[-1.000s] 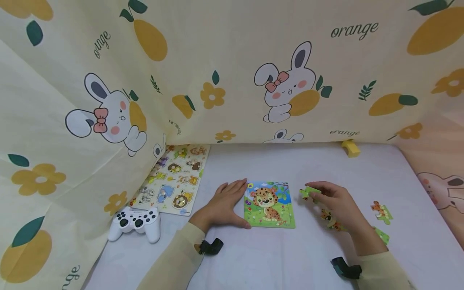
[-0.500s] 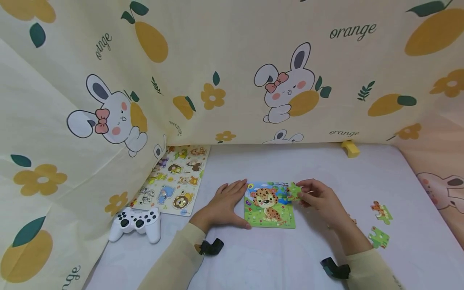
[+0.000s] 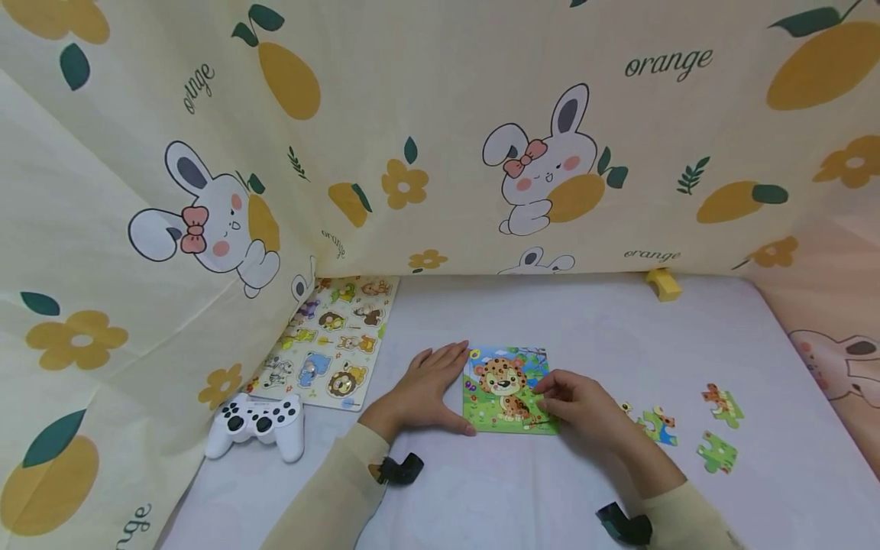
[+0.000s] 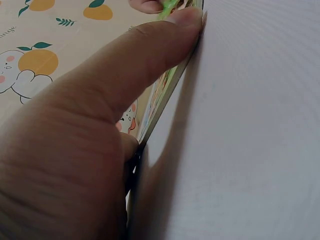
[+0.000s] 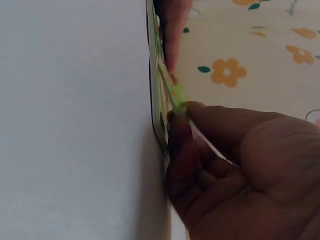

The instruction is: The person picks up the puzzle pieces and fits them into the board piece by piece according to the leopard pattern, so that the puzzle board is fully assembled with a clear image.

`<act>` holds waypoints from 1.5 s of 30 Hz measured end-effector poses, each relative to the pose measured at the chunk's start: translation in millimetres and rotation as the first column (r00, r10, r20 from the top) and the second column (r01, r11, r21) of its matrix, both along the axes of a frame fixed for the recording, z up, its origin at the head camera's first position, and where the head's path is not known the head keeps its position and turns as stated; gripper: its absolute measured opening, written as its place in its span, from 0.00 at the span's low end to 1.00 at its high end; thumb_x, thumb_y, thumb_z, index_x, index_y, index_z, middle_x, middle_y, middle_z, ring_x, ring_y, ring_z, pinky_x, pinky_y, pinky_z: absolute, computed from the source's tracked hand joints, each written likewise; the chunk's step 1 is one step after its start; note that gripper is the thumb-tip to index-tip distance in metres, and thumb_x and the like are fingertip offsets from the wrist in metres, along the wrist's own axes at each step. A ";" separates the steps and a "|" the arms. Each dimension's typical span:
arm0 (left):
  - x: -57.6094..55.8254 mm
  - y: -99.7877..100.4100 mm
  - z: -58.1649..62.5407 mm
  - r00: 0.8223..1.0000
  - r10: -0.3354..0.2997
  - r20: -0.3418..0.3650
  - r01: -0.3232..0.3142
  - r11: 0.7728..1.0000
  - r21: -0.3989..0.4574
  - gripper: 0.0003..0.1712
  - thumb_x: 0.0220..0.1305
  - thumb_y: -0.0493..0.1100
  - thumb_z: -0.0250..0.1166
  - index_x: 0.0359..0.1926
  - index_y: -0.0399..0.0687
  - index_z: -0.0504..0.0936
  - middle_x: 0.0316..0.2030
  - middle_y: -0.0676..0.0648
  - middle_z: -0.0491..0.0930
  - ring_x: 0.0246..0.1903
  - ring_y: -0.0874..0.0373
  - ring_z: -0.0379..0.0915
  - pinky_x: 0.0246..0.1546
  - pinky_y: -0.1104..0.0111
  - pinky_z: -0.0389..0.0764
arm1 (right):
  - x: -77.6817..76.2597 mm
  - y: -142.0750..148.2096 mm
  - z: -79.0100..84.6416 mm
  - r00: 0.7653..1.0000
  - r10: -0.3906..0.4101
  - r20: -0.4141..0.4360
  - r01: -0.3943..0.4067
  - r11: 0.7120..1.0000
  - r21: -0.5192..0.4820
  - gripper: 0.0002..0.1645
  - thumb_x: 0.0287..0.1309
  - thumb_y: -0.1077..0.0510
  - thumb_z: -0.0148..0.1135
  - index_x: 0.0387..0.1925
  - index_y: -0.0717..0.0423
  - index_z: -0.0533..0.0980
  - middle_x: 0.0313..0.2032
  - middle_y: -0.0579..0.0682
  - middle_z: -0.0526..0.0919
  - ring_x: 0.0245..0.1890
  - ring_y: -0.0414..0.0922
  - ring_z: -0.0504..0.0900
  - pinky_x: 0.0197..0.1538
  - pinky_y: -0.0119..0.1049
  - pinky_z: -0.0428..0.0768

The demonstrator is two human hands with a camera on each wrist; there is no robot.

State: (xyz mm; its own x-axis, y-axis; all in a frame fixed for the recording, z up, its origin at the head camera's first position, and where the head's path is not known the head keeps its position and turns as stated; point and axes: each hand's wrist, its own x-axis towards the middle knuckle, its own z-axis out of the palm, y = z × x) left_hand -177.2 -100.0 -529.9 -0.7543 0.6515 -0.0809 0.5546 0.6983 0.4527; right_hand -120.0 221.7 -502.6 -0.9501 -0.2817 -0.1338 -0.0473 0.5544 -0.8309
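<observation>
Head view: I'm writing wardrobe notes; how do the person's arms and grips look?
The left sleeve and right sleeve are long and pale beige. A black, angular left wrist camera and similar right wrist camera sit at the sleeve ends. The left grip and right grip wear no gloves.

In the head view, your white surface fills the lower middle of the frame, with the leopard puzzle board lying just below centre. At lower left you have a white game controller near an animal picture board; right of centre, a yellow block, with loose puzzle pieces lower down.
</observation>
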 end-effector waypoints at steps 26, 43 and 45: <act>-0.2 0.2 2.5 1.000 -0.003 0.002 0.003 1.000 -0.009 0.82 0.47 0.83 0.76 0.89 0.46 0.48 0.88 0.53 0.39 0.85 0.59 0.31 0.82 0.51 0.34 | 21.4 -4.8 9.3 0.874 0.393 -0.285 -0.233 0.854 0.465 0.24 0.64 0.63 0.79 0.61 0.52 0.87 0.63 0.48 0.84 0.58 0.51 0.78 0.60 0.52 0.82; 1.0 1.4 1.6 0.999 0.021 0.025 -0.021 1.000 -0.012 0.82 0.46 0.83 0.76 0.89 0.50 0.47 0.88 0.57 0.37 0.85 0.61 0.30 0.82 0.51 0.32 | 18.5 -5.4 10.1 0.829 0.440 -0.345 -0.254 0.846 0.468 0.15 0.64 0.61 0.79 0.51 0.45 0.91 0.56 0.45 0.85 0.53 0.48 0.80 0.54 0.48 0.85; 1.4 1.9 1.6 0.999 0.018 0.027 -0.017 1.000 -0.013 0.82 0.46 0.83 0.76 0.89 0.49 0.48 0.88 0.56 0.38 0.85 0.61 0.30 0.82 0.51 0.33 | 19.0 -4.1 10.0 0.834 0.442 -0.330 -0.266 0.846 0.462 0.15 0.66 0.60 0.78 0.52 0.45 0.91 0.57 0.45 0.84 0.54 0.49 0.79 0.56 0.49 0.84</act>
